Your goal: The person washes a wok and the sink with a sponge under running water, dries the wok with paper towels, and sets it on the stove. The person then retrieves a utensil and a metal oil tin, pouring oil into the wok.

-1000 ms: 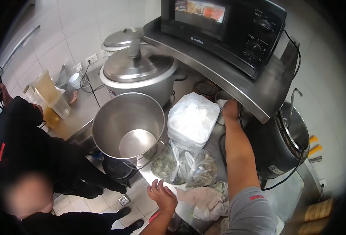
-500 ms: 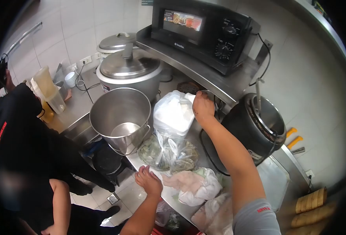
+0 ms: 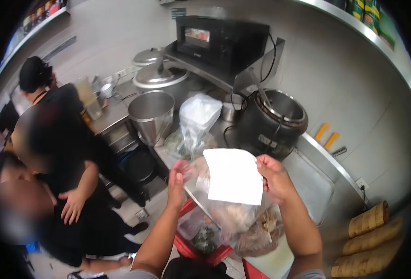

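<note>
A white paper sheet [image 3: 233, 179] is spread out over the bags on the counter. My right hand [image 3: 276, 179] pinches its right edge between thumb and fingers. Left of the sheet, my left hand [image 3: 179, 180] is raised with its fingers apart and nothing in it. Under the paper lies a clear plastic bag [image 3: 235, 218] with pale contents, partly covered. Close by is another bag with brownish contents [image 3: 260, 237]. Behind the sheet stand a white container in a plastic bag [image 3: 200, 111] and a bag of greens [image 3: 175, 144].
A tall steel pot [image 3: 152, 114], a rice cooker [image 3: 161, 76] and a black soup warmer [image 3: 275, 123] stand around the counter. Above is a black microwave [image 3: 221, 44]. A red crate [image 3: 182, 232] sits below. Two co-workers in black [image 3: 61, 125] are at the left.
My right hand has come back from behind the bagged container and now holds the white sheet. My left hand has risen beside it. The view has shifted, and a second co-worker shows more fully.
</note>
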`<state>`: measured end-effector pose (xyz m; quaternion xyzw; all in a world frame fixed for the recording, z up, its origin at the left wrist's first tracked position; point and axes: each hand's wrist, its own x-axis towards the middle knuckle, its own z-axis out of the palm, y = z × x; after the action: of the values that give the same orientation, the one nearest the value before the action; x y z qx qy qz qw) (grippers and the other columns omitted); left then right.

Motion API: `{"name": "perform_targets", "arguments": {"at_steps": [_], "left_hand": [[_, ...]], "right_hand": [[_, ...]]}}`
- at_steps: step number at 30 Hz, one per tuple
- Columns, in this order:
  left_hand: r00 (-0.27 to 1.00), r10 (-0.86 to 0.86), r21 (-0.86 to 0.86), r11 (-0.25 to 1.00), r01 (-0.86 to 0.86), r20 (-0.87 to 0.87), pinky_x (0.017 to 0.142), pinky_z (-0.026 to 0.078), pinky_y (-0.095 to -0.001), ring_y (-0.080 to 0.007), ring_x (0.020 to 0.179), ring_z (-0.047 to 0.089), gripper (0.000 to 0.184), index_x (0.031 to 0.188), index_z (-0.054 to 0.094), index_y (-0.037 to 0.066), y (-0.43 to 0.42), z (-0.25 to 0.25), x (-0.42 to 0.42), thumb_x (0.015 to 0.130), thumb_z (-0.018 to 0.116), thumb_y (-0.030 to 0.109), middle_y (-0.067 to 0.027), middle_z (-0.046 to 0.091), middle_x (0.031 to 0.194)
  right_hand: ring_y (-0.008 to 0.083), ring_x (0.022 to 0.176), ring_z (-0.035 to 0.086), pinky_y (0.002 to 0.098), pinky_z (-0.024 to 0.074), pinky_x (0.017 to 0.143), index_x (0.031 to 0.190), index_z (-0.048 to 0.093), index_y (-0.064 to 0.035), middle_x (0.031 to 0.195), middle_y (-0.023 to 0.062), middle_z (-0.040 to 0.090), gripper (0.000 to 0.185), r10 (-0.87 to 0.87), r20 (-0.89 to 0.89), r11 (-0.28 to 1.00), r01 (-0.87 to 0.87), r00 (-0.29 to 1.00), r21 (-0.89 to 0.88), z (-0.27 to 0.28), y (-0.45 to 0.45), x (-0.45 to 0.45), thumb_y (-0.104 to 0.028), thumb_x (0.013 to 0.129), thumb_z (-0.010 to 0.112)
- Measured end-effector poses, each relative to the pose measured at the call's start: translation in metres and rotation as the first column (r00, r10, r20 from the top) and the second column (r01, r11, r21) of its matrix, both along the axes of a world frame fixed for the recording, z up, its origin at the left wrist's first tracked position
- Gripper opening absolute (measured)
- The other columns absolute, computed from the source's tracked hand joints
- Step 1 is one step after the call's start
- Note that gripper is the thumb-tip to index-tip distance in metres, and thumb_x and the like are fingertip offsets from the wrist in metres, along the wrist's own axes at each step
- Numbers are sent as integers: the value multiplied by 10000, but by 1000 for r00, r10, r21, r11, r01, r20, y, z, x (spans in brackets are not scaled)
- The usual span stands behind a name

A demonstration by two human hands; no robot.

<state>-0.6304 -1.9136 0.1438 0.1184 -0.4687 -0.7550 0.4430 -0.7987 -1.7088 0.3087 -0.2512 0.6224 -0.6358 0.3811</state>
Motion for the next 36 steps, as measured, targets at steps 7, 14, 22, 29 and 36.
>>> {"name": "perform_targets", "arguments": {"at_steps": [7,14,22,29,36], "left_hand": [[938,-288,153,953,262,193,824,497,-346,-197,948,611,505,1225,479,-16,183,69,93,842,662,259,-131,617,1076],[891,190,165,946,-278,413,675,514,-275,-127,752,630,246,1037,603,-24,283,92,166,872,627,156,-84,661,896],[931,317,216,911,-352,182,834,454,-266,-104,995,549,470,1245,444,12,394,97,288,856,643,187,-60,573,1127],[821,545,289,769,-571,172,736,447,-210,-53,841,568,256,1091,591,49,537,71,417,880,624,191,3,625,972],[543,802,287,475,-832,247,750,487,-237,-85,835,594,271,1092,586,-10,746,52,533,875,631,145,-40,645,957]], "right_hand": [[27,606,502,171,406,527,1027,555,-49,810,-13,591,137,293,478,952,-207,828,-224,-91,129,83,-99,915,493],[134,784,513,263,434,629,982,557,-15,937,52,553,134,-382,-436,864,147,815,-482,-84,187,155,-108,885,569],[240,810,571,319,476,653,1002,597,-16,952,111,583,355,148,-729,776,-536,668,-333,-79,211,299,-116,703,760],[120,755,558,243,465,668,1042,594,13,907,64,558,308,657,-340,593,-739,673,-319,-107,286,425,-80,772,709],[107,794,554,234,467,707,1014,636,29,952,55,547,198,868,-313,274,-898,384,-344,-121,439,568,-63,839,650]]}}
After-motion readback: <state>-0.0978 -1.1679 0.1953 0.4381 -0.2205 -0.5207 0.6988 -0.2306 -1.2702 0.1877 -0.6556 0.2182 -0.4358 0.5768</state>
